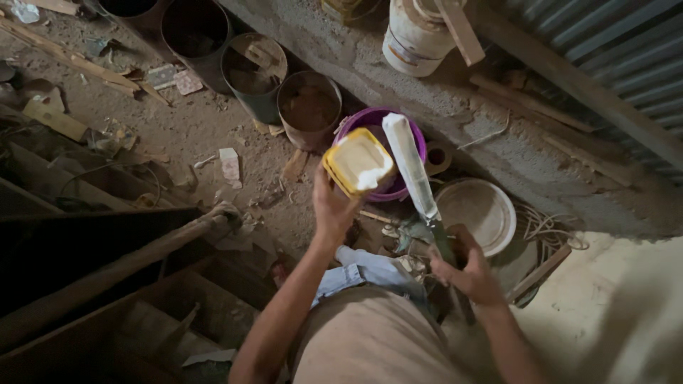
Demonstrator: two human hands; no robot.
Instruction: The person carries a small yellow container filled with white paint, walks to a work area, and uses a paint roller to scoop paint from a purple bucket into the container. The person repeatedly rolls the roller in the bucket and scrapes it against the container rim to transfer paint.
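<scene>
Dusty dirt floor [192,131] runs along a grey block wall. Left hand [333,210] grips a tilted yellow square plastic tub [358,162] above a purple round basin [415,135]; right hand [466,269] is closed around a white-coated paint roller's [410,165] handle, roller raised beside the tub to catch paint.

view: one camera, worn on the head, no second view to share with
direction: looks steeply down, past the person's own lap and forearms to the dirt floor [206,128]
nearness: close; the left hand [333,210] and right hand [466,267] sit near the middle of the frame, the arms running in from the bottom edge
top of frame: a concrete ledge [491,135] crosses on a slant, with corrugated sheet [626,64] behind it at upper right
left of frame: dark wooden boards [85,284] lie nearest the lens
far reach: a row of tins [252,75] on the floor by the ledge
</scene>
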